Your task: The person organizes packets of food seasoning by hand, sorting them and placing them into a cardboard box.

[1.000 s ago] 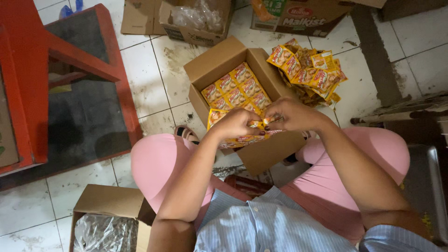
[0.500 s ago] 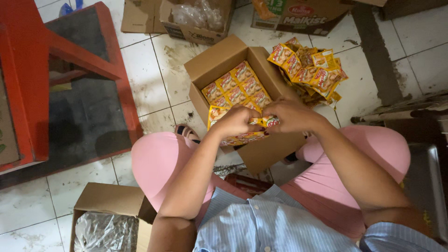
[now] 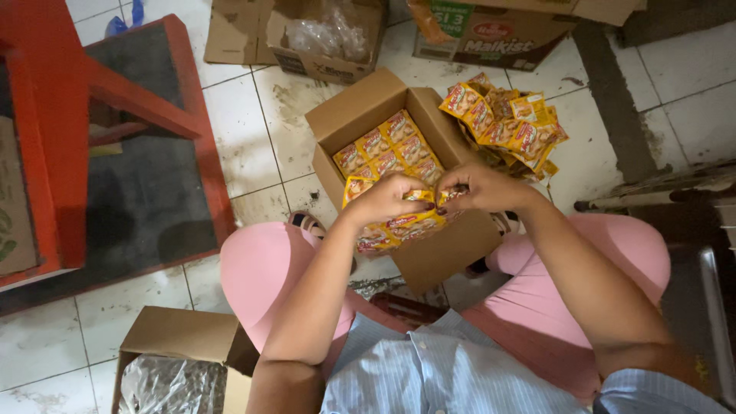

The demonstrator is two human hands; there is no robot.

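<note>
At frame centre, left hand and right hand are both clamped on a strip of yellow sachets. The strip hangs over the open cardboard box of matching sachets, with a loose sachet pile at upper right.

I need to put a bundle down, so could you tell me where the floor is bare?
Bare tiles lie between the red frame and the open box. It is crowded around the sachet pile and between the knees, where both hands work.

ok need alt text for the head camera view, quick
Seen from above, a seated person's left hand and right hand hold yellow snack packets over an open cardboard box of the same packets. A loose pile of packets lies on the tiled floor.
</note>
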